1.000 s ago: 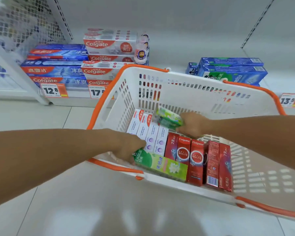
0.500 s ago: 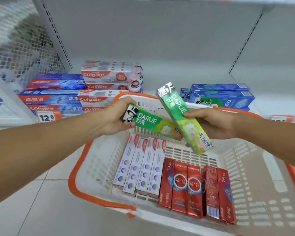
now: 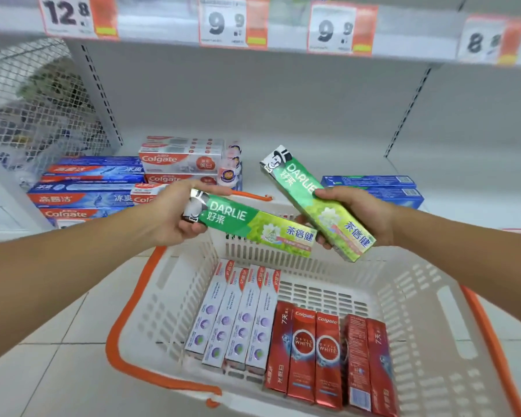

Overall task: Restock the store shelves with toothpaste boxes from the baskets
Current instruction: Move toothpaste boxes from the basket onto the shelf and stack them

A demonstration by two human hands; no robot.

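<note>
White shelving filled the whole background, price tags strung along the upper shelf edge (image 3: 283, 43) at 12 o'clock, and the bottom shelf (image 3: 283, 164) had stock at 10 and 2 o'clock with a bare gap between. So I was mid-carry: my left hand (image 3: 166, 218) was wrapped round the end of one green Darlie box (image 3: 253, 225), lying almost level, and my right hand (image 3: 355, 218) gripped the second Darlie box (image 3: 316, 203) round its middle, tilted with its top end toward 11 o'clock. Both were up over the far rim of the white basket (image 3: 418, 311), which sat on the floor at 6 o'clock, still holding a row of white boxes (image 3: 235, 317) and a row of red Colgate boxes (image 3: 328, 356)

Next move, I reckoned, was picking the right slot. That bare gap in the middle looked likely, and I'd need to level the tilted box before sliding it in

Versus half a second earlier: both boxes had come higher and further forward, clear of the basket, and my head had tipped up so the price tags came into view
</note>
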